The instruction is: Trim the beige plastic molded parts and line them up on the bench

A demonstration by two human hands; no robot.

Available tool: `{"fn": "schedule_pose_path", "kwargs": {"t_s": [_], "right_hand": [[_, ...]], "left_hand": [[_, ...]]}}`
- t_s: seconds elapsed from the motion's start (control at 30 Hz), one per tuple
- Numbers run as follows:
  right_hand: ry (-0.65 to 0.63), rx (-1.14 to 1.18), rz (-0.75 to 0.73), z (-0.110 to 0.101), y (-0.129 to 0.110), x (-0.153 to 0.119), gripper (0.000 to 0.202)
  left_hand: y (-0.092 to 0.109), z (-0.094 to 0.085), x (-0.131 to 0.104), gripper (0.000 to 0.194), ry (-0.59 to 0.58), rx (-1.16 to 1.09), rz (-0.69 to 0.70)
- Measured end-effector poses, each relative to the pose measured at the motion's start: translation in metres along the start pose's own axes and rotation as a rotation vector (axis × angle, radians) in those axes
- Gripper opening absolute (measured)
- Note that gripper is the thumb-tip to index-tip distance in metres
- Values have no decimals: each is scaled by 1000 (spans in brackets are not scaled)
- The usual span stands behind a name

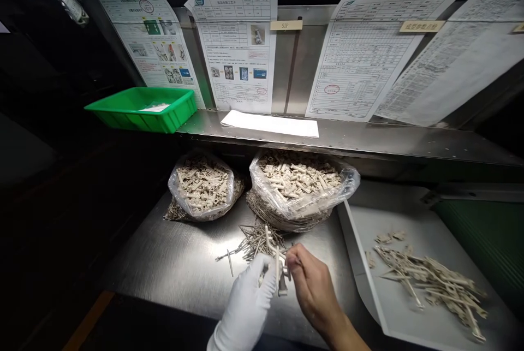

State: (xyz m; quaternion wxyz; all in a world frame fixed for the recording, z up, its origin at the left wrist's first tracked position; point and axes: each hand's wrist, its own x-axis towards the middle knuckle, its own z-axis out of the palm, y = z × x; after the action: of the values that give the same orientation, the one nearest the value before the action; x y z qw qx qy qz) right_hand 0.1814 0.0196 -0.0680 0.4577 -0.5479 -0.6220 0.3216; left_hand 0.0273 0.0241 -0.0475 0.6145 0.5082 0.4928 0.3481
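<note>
My left hand (248,299), in a white glove, is closed around a beige plastic part with branching stems (277,266). Bare and closed, my right hand (313,285) pinches the right side of the same part. Just beyond my hands lies a pile of thin beige sticks (254,242) on the metal table (172,263). Behind the pile stand two clear plastic bags filled with small beige tubular pieces, a smaller left bag (202,184) and a larger right bag (301,176).
A grey tray (368,296) at the right holds beige branching pieces (442,285). Above the bags runs a metal shelf (347,138) with a green bin (143,116) and a folded white paper (270,123). Printed sheets (237,56) hang behind it.
</note>
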Motion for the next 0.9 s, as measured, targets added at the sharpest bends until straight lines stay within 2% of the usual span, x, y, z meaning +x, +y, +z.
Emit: {"fn": "schedule_pose_path", "kwargs": {"t_s": [0.13, 0.27, 0.4, 0.5, 0.6, 0.67, 0.73, 0.8, 0.9], "right_hand": [[-5, 13, -19, 23, 7, -2, 51], [-43, -39, 41, 35, 39, 16, 53], [-88, -213, 93, 36, 83, 36, 31], [-90, -347, 156, 32, 97, 39, 33], [-57, -427, 179, 23, 83, 31, 48], [-44, -438, 140, 13, 58, 23, 53], [-47, -420, 72, 2, 28, 16, 51], [-34, -368, -40, -8, -3, 10, 47], [-10, -220, -335, -17, -35, 7, 47]], "left_hand": [[-4, 3, -4, 45, -41, -193, -72], [-3, -3, -4, 57, -92, -355, -135], [10, -14, -4, 54, -34, -463, -117], [20, -21, -6, 58, 17, -539, -119], [26, -23, -8, 56, 44, -684, -142], [28, -22, -9, 51, 46, -750, -154], [31, -18, -10, 43, 56, -731, -153], [34, -13, -11, 36, 58, -658, -149], [38, -7, -14, 30, 36, -562, -133]]}}
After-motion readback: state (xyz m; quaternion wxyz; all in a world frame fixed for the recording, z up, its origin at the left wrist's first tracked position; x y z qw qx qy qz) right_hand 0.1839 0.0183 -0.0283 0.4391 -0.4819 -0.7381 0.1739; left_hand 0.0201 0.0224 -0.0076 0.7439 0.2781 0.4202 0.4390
